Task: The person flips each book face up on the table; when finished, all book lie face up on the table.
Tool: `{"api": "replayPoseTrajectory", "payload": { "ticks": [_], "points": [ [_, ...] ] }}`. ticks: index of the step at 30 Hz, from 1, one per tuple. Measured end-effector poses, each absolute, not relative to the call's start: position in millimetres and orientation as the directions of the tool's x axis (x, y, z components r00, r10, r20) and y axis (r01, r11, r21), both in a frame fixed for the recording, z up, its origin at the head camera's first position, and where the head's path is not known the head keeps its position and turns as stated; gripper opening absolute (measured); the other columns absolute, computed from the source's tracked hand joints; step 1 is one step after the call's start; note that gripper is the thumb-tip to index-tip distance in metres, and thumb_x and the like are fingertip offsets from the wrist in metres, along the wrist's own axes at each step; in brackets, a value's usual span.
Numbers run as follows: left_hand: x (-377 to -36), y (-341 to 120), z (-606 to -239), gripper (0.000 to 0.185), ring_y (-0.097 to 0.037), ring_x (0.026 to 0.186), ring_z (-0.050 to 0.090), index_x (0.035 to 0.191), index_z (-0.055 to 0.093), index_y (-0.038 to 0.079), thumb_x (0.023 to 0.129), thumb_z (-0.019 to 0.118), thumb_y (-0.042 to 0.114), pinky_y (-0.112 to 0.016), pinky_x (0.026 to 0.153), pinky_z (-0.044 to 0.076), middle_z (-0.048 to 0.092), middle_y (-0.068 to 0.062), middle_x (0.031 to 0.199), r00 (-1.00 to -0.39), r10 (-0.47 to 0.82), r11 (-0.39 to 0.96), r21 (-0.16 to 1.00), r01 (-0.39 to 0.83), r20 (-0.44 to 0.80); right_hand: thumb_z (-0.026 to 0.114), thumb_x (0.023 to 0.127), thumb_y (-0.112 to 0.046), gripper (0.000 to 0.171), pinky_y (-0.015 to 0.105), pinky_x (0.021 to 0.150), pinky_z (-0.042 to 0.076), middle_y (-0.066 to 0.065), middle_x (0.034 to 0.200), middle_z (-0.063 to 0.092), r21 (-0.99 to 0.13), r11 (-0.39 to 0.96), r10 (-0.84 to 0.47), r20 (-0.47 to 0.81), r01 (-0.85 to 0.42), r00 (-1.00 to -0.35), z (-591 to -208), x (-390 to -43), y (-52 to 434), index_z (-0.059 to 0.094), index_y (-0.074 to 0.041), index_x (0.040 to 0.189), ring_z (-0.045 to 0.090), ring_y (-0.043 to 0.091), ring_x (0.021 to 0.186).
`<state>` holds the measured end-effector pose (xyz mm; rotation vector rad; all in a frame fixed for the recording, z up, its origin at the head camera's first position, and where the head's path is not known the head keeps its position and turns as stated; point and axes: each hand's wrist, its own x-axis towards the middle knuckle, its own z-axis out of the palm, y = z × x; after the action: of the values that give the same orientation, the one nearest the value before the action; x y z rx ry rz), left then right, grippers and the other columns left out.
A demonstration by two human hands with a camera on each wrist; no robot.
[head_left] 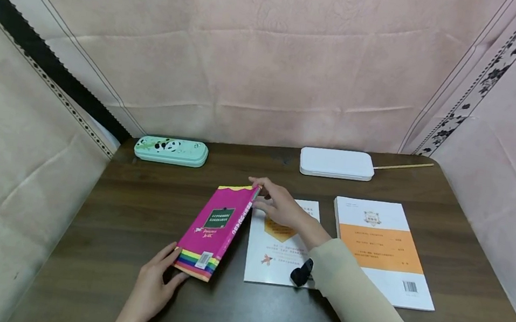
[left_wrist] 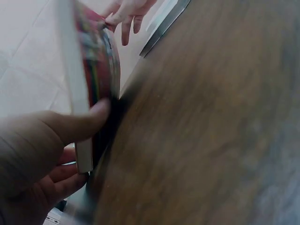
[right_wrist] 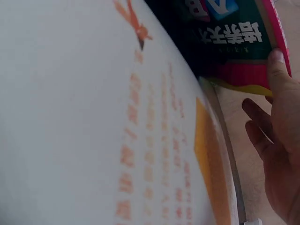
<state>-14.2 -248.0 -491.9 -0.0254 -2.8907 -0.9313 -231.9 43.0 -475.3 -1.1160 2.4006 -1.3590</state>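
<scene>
A pink book (head_left: 217, 226) with a rainbow-striped lower edge stands tilted on its spine side above the dark wooden table (head_left: 135, 204). My left hand (head_left: 159, 278) grips its near corner, with the thumb (left_wrist: 89, 119) on the cover and the fingers underneath. At the far top corner my right hand (head_left: 277, 204) pinches the book, its thumb (right_wrist: 276, 63) on the cover's edge. Under my right forearm lies a white booklet (head_left: 269, 260) with orange print, which fills the right wrist view (right_wrist: 93, 117).
A white and orange book (head_left: 383, 248) lies flat to the right. At the back of the table are a green panda pencil case (head_left: 171, 150), a white case (head_left: 336, 163) and a thin wooden stick (head_left: 404, 166). Pink cloth walls enclose the table.
</scene>
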Motion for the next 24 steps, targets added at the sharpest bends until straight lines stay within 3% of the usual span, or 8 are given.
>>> {"api": "replayPoseTrajectory", "payload": {
  "ticks": [3, 7, 10, 15, 21, 24],
  "points": [
    [-13, -249, -493, 0.051, -0.04, 0.125, 0.058, 0.134, 0.062, -0.005, 0.088, 0.079, 0.007, -0.053, 0.097, 0.051, 0.057, -0.023, 0.141, -0.983, -0.03, 0.806, 0.586, 0.084, 0.182, 0.064, 0.1, -0.015, 0.045, 0.039, 0.098, 0.053, 0.009, 0.152, 0.049, -0.827, 0.239, -0.673, 0.236, -0.509, -0.701, -472, -231, 42, 0.04, -0.014, 0.138, 0.062, 0.021, 0.118],
    [-12, -248, -493, 0.045, -0.039, 0.12, 0.062, 0.131, 0.063, -0.006, 0.088, 0.076, -0.001, -0.053, 0.093, 0.053, 0.062, -0.023, 0.135, -0.963, -0.031, 0.801, 0.582, 0.137, 0.269, 0.063, 0.1, -0.01, 0.042, 0.038, 0.102, 0.051, 0.012, 0.147, 0.054, -0.862, 0.176, -0.649, 0.262, -0.476, -0.714, -464, -229, 40, 0.041, -0.014, 0.136, 0.06, 0.023, 0.126],
    [-12, -247, -493, 0.043, -0.038, 0.117, 0.064, 0.129, 0.065, -0.006, 0.088, 0.075, -0.004, -0.051, 0.092, 0.054, 0.064, -0.023, 0.132, -0.945, -0.034, 0.796, 0.581, 0.172, 0.326, 0.064, 0.099, -0.006, 0.04, 0.035, 0.099, 0.053, 0.012, 0.139, 0.059, -0.864, 0.162, -0.612, 0.291, -0.477, -0.736, -456, -227, 39, 0.047, -0.01, 0.135, 0.063, 0.023, 0.122],
    [-13, -244, -491, 0.041, -0.035, 0.114, 0.066, 0.126, 0.067, -0.007, 0.087, 0.076, -0.005, -0.046, 0.091, 0.053, 0.066, -0.022, 0.128, -0.919, -0.048, 0.787, 0.582, 0.206, 0.39, 0.068, 0.096, -0.002, 0.032, 0.031, 0.089, 0.058, 0.008, 0.118, 0.071, -0.849, 0.207, -0.522, 0.324, -0.486, -0.789, -445, -226, 40, 0.063, -0.009, 0.127, 0.071, 0.017, 0.102],
    [-14, -242, -489, 0.039, -0.033, 0.104, 0.07, 0.121, 0.071, -0.006, 0.082, 0.077, -0.01, -0.013, 0.087, 0.05, 0.07, -0.022, 0.119, -0.89, -0.067, 0.756, 0.605, 0.25, 0.451, 0.069, 0.094, 0.0, 0.028, 0.029, 0.084, 0.059, 0.004, 0.111, 0.074, -0.833, 0.247, -0.481, 0.338, -0.494, -0.809, -437, -226, 45, 0.07, -0.008, 0.121, 0.072, 0.015, 0.095],
    [-15, -241, -488, 0.036, -0.031, 0.096, 0.072, 0.116, 0.073, -0.006, 0.081, 0.077, -0.013, -0.006, 0.08, 0.048, 0.073, -0.022, 0.109, -0.876, -0.076, 0.728, 0.627, 0.278, 0.476, 0.071, 0.093, -0.002, 0.027, 0.028, 0.082, 0.059, 0.003, 0.104, 0.075, -0.816, 0.254, -0.474, 0.363, -0.519, -0.802, -433, -227, 46, 0.07, -0.005, 0.12, 0.072, 0.016, 0.091]
  ]
}}
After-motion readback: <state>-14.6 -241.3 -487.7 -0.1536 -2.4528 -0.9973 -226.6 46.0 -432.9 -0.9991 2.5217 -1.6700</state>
